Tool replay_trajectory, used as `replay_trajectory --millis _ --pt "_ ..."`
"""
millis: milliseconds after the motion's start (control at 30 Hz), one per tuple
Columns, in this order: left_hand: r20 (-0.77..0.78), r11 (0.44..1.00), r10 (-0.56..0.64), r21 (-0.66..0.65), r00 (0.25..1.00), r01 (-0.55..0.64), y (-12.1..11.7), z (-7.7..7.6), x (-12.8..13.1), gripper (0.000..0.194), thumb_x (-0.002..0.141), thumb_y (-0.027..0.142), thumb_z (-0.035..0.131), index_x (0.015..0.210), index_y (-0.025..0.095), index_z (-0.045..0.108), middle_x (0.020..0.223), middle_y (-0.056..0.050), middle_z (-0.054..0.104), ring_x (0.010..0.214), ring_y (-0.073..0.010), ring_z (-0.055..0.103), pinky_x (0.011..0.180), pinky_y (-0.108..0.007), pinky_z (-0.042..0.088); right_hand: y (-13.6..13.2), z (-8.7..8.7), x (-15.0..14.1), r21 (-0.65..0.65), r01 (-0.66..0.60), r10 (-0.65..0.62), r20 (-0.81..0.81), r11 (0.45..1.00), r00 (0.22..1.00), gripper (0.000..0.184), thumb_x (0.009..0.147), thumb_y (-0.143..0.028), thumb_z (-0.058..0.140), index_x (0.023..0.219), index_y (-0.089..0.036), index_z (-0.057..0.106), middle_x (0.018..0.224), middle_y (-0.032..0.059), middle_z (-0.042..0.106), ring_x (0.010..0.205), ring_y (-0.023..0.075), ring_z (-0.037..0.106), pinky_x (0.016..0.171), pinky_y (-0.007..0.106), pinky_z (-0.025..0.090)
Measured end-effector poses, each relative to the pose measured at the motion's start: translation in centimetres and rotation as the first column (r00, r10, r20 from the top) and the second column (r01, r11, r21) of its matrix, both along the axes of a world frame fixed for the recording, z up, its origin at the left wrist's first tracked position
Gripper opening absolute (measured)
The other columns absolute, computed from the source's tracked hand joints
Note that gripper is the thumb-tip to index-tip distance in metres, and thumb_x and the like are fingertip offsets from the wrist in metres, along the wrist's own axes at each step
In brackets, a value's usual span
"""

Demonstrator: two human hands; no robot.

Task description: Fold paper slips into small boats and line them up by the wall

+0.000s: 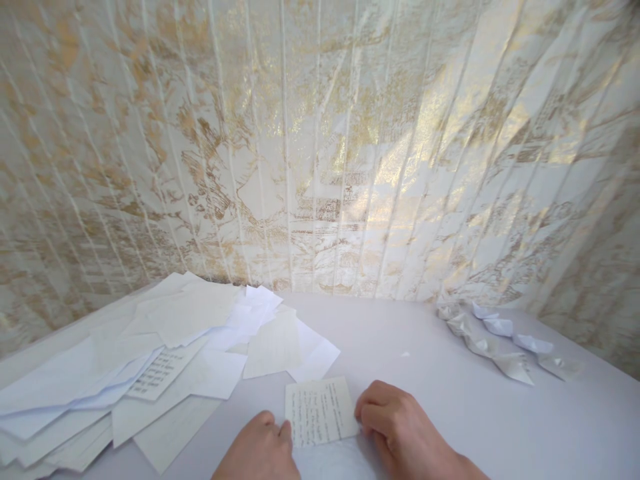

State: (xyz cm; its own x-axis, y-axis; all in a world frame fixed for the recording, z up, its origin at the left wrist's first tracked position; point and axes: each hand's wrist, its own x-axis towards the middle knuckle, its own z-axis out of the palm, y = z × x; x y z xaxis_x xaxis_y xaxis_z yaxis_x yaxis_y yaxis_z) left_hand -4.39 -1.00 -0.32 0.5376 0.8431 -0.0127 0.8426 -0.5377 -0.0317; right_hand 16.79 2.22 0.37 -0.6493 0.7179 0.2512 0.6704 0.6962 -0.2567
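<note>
A small sheet of paper (321, 410) covered in handwritten lines lies on the table between my hands, near the front edge of the view. My left hand (263, 448) is closed at its lower left edge, fingers curled, with the thumb side against the paper. At the right edge, my right hand (397, 427) pinches the paper with bent fingers. The fingertips of both hands are partly hidden. Below the written part, a paler area blends with the tabletop, and I cannot tell whether it belongs to the sheet.
A loose heap of white papers (190, 310), some with writing, spreads across the left side of the table (380, 333). Folded paper boats (480, 343) stand in two rows at the back right. A tiny white scrap (405, 355) lies mid-table. Behind hangs a gold-patterned curtain (320, 147).
</note>
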Motion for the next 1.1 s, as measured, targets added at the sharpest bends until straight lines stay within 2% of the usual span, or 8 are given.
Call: replay_trajectory --millis 67,167,267,467,767,900,1000,1100 --pt "-0.071 0.995 0.043 -0.083 0.997 -0.049 0.2 2.1 0.4 0.027 0.075 0.005 0.043 0.067 0.011 0.069 0.071 -0.012 0.069 0.067 -0.0247 0.062 0.065 -0.034 0.043 0.0 -0.2 -0.2 -0.009 0.049 -0.049 -0.061 0.999 0.997 0.027 0.061 0.004 0.043 0.065 -0.017 0.059 0.074 0.0029 0.061 0.071 0.0143 0.054 0.063 0.021 0.04" --pt "0.065 0.973 0.123 -0.202 0.99 -0.107 0.5 5.1 0.6 0.013 0.07 0.021 0.058 0.078 0.015 0.066 0.081 -0.008 0.067 0.078 -0.0246 0.06 0.07 -0.033 0.044 -0.1 -0.7 -0.7 0.017 0.033 -0.032 -0.057 0.999 0.998 0.021 0.063 -0.005 0.051 0.077 -0.017 0.06 0.081 0.0044 0.061 0.076 0.0174 0.054 0.067 0.025 0.041" --pt "0.154 0.969 0.167 -0.209 0.974 -0.133 0.7 6.1 0.4 0.019 0.068 0.021 0.057 0.085 0.016 0.064 0.091 -0.007 0.062 0.088 -0.0231 0.055 0.079 -0.034 0.042 -0.3 -1.1 -1.3 0.103 0.001 -0.001 -0.006 0.995 1.0 0.017 0.065 -0.014 0.058 0.082 -0.018 0.059 0.08 0.0043 0.062 0.077 0.0197 0.054 0.069 0.028 0.041" --pt "0.13 0.98 0.144 -0.158 0.981 -0.123 0.6 4.6 1.0 0.021 0.069 0.015 0.049 0.084 0.016 0.063 0.092 -0.009 0.059 0.087 -0.0237 0.053 0.078 -0.037 0.044 -0.7 -1.6 -2.6 0.35 -0.123 0.137 -0.015 0.929 0.991 0.008 0.076 -0.023 0.056 0.081 -0.018 0.056 0.072 0.0024 0.062 0.072 0.0175 0.053 0.064 0.027 0.037" --pt "0.036 0.99 -0.074 0.126 0.997 0.069 0.6 1.3 1.7 0.018 0.073 0.007 0.044 0.071 0.017 0.059 0.072 -0.004 0.063 0.065 -0.0192 0.055 0.059 -0.03 0.046 -1.2 -1.9 -3.4 0.52 -0.055 0.091 -0.044 0.852 0.995 0.01 0.081 -0.014 0.049 0.073 -0.018 0.055 0.065 0.0009 0.059 0.054 0.0152 0.047 0.048 0.026 0.031" --pt "0.194 0.973 -0.157 0.201 0.968 0.117 0.8 0.6 1.4 0.008 0.071 0.012 0.052 0.073 0.018 0.057 0.076 -0.003 0.06 0.072 -0.0183 0.053 0.065 -0.029 0.044 -0.6 -2.5 -2.1 0.432 -0.048 0.089 -0.076 0.901 0.993 0.02 0.08 -0.009 0.045 0.064 -0.019 0.051 0.064 0.0008 0.058 0.054 0.0136 0.048 0.05 0.023 0.034" --pt "0.288 0.969 -0.179 0.218 0.941 0.118 0.9 0.7 1.1 0.014 0.068 0.012 0.054 0.081 0.018 0.056 0.086 -0.003 0.06 0.083 -0.019 0.051 0.075 -0.03 0.042 -0.2 -2.3 -0.7 0.233 -0.114 0.147 -0.13 0.966 0.981 0.021 0.069 -0.001 0.042 0.069 -0.019 0.054 0.072 0.0023 0.06 0.063 0.0129 0.052 0.058 0.02 0.039" --pt "0.338 0.954 -0.239 0.258 0.91 0.155 1.3 -0.2 0.7 0.013 0.074 0.009 0.047 0.069 0.018 0.054 0.074 -0.001 0.06 0.071 -0.0155 0.051 0.067 -0.027 0.042 -0.2 -1.4 0.3 0.023 -0.145 0.147 -0.17 0.989 0.974 0.03 0.057 0.002 0.042 0.072 -0.018 0.058 0.081 0.0039 0.062 0.072 0.0136 0.054 0.065 0.019 0.041"
